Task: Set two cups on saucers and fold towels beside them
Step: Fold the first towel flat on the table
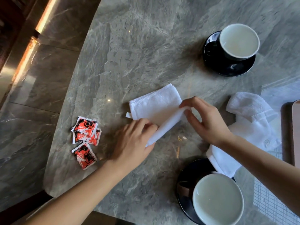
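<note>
A white towel [154, 103] lies in the middle of the grey marble table [138, 46], its near edge rolled up into a fold. My left hand [134, 142] pinches the lower end of that rolled edge, and my right hand [206, 119] pinches its upper end. A dark cup [238, 41] stands on a black saucer [227, 67] at the far right. A second cup [217, 200] sits on its black saucer [188, 176] at the near right. A second white towel [253, 114] lies crumpled to the right, partly under my right forearm.
Three red and black sachets [86, 135] lie on the table to the left of my left hand. A brown tray edge [287, 127] shows at the right border. The table's curved edge [53, 143] drops to a marble floor at the left.
</note>
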The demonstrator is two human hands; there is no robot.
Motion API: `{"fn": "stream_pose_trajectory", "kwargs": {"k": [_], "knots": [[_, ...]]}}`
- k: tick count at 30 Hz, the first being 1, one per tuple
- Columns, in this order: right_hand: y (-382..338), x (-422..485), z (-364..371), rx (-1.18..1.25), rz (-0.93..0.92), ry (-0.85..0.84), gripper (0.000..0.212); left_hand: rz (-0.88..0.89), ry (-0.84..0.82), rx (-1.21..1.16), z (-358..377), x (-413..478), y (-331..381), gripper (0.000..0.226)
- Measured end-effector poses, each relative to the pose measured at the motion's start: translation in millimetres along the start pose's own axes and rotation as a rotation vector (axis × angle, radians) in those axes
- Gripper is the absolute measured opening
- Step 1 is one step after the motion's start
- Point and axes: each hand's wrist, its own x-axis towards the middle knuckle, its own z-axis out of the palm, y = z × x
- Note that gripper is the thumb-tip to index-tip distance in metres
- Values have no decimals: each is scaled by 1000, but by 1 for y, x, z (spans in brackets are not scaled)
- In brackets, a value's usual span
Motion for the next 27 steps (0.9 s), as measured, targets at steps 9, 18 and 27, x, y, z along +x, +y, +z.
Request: {"fn": "stream_pose_trajectory", "kwargs": {"k": [9, 18, 27], "knots": [[1, 27, 5, 69, 43, 157, 19, -400, -120, -1027, 4, 5, 48, 32], [4, 42, 7, -24, 38, 15, 21, -683, -251, -1385, 3, 2, 59, 15], [14, 41, 22, -250, -23, -23, 21, -678, -208, -1277, 0, -1, 53, 20]]}}
